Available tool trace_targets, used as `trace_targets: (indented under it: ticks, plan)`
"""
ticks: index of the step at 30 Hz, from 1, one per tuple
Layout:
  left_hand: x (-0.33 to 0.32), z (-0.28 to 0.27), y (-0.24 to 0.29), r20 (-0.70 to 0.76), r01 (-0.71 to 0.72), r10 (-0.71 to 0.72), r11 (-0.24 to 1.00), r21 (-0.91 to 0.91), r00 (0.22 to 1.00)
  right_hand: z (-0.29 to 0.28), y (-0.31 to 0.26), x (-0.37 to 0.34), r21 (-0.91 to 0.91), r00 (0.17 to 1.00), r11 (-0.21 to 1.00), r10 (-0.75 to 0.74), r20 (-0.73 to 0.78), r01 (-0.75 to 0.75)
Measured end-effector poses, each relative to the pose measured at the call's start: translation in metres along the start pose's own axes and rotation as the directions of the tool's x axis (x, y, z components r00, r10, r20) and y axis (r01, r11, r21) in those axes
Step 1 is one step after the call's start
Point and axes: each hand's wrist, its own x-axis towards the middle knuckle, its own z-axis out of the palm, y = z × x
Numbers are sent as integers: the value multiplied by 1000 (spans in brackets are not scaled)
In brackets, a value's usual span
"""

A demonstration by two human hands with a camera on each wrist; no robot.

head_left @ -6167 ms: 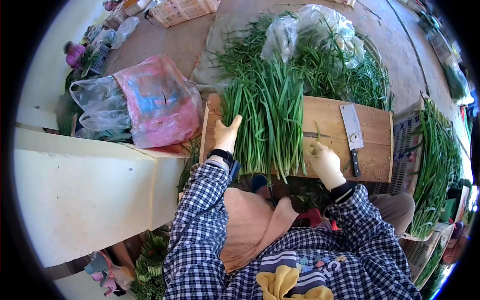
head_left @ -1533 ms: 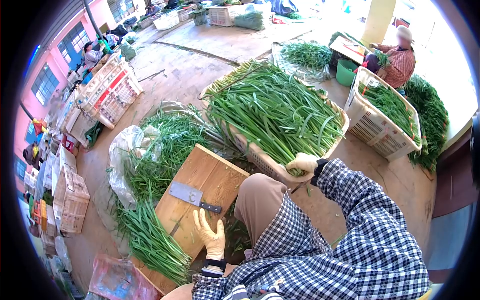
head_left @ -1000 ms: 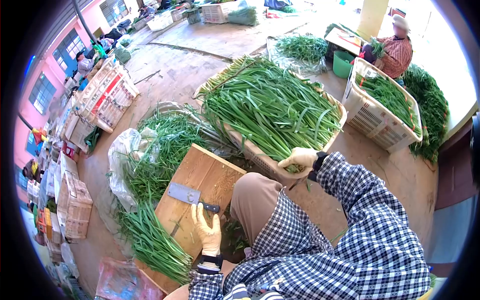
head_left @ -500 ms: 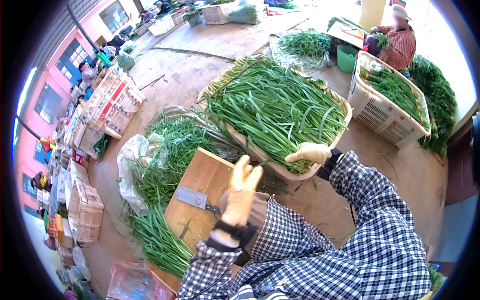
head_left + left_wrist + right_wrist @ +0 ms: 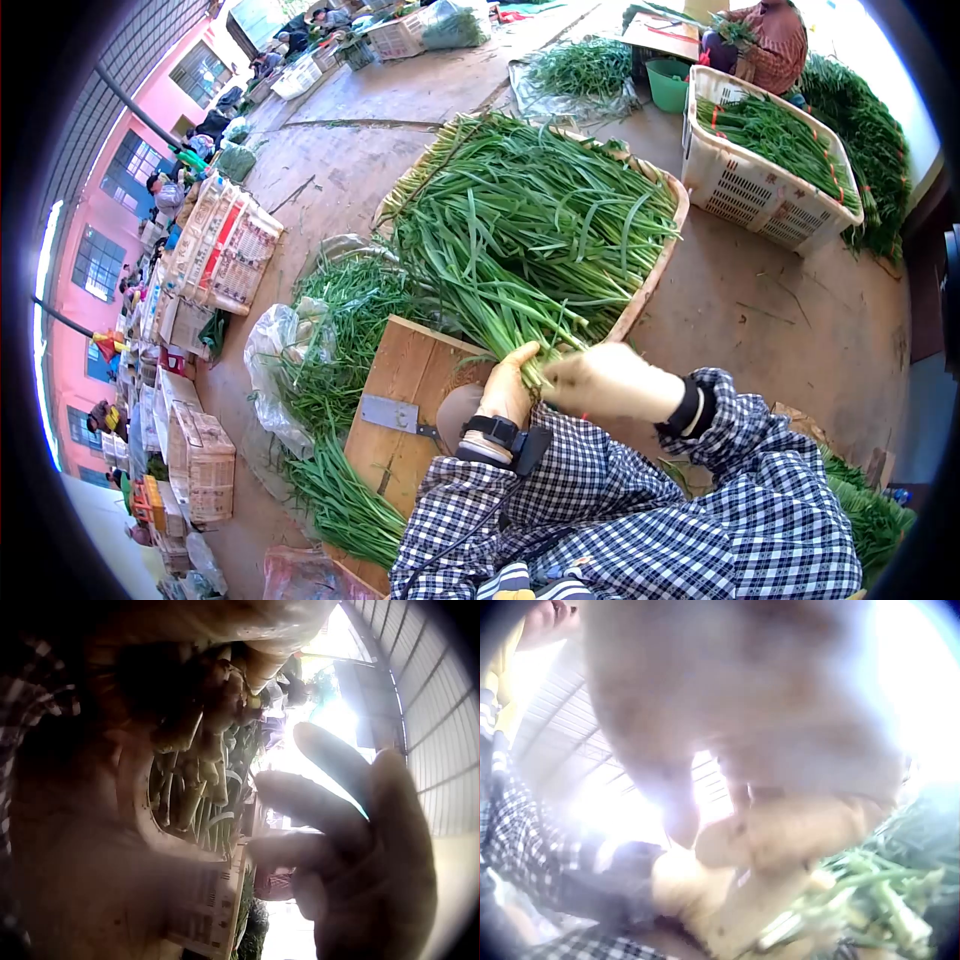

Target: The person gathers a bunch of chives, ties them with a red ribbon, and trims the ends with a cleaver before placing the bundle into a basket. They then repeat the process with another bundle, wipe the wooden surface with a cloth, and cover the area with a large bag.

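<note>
In the head view my left hand (image 5: 508, 392) grips the stem ends of a bunch of garlic chives (image 5: 492, 315), its leaves trailing up over the crate. My right hand (image 5: 610, 383), blurred by motion, is right beside those stem ends. The left wrist view shows the right hand's fingers (image 5: 315, 817) loosely bent and spread, holding nothing. Pale cut stems (image 5: 900, 911) lie below the hands in the right wrist view. The crate (image 5: 657, 285) before me is heaped with more garlic chives (image 5: 560, 200).
A cleaver (image 5: 388, 413) lies on a wooden board (image 5: 412, 365), near a pile of chives (image 5: 345, 505). Loose greens (image 5: 345, 300) and clear plastic (image 5: 275, 365) are left of the crate. Another filled crate (image 5: 765, 190) and a seated person (image 5: 775, 45) are at back right.
My left hand has moved from the board to the crate and taken hold of a bunch of garlic chives, pulled toward me. My right hand has come off the crate's near corner, closer to me.
</note>
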Motion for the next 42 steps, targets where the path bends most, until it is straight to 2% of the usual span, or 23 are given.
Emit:
trace_targets:
  ticks: [1,2,4,5,7,8,10,12,15,17,20,21,23,24,26,28,30,32,34,36,39,40,42]
  plan:
    - [11,-11,-1,28,-34,32,998,56,999,5,10,1,20,964,997,77,-253,-74]
    - [21,-22,-3,57,-68,62,991,112,996,5,27,10,47,897,999,-1,-442,24]
    - [13,-13,-2,65,-79,72,992,102,995,10,62,34,-208,795,978,-144,-590,23]
    - [10,-11,-2,71,-87,80,992,91,994,14,71,43,-206,794,978,-145,-591,25]
    - [17,-16,-2,71,-74,68,993,91,995,16,80,57,43,934,984,176,-312,-171]
    - [21,-21,-2,67,-57,52,995,83,996,16,81,61,126,971,984,147,-190,-124]
    - [21,-30,-2,64,-65,61,996,68,996,17,64,61,520,957,809,284,60,-272]
    - [12,-21,4,70,-78,74,996,48,995,48,63,64,329,958,932,223,-179,-156]
    - [2,-14,5,105,-51,59,996,-80,993,68,19,44,24,946,993,116,-303,-115]
    - [12,-22,6,157,-8,33,988,-156,987,86,4,34,-419,906,902,-86,-414,-105]
    - [7,-29,9,159,8,20,984,-176,987,84,-16,21,-676,920,730,-190,-344,-102]
    - [3,-29,9,124,-28,42,994,-110,991,74,-23,13,-675,919,731,-193,-344,-99]
    - [1,-32,12,103,-71,72,997,-14,992,48,-31,2,-461,983,881,-164,-79,109]
    - [0,-35,16,106,-76,77,997,-18,991,39,-27,6,-466,983,878,-168,-78,113]
    - [-6,-36,22,118,-95,94,995,5,989,21,-13,16,-369,916,930,-147,-372,-1]
    - [-21,-30,25,54,-123,124,992,-20,991,22,16,44,-202,679,963,-270,-683,180]
    - [-35,-26,33,95,-145,145,989,-2,985,41,40,69,-235,639,949,-316,-701,210]
    - [-52,-23,39,132,-165,158,986,37,978,55,48,82,-168,928,985,-36,-371,-29]
    - [-66,-28,42,163,-196,188,980,34,969,58,56,91,-115,876,993,-59,-479,5]
    - [-94,-39,49,196,-183,167,980,71,966,40,57,86,-157,865,981,22,-501,-116]
    - [-141,-59,55,204,-203,183,975,85,962,57,137,93,-330,900,916,68,-430,-227]
    - [-162,-55,55,122,-229,216,968,99,969,67,164,96,-366,914,895,99,-394,-255]
    - [-179,-78,55,211,-208,205,978,-10,956,62,156,75,-365,947,907,94,-307,-209]
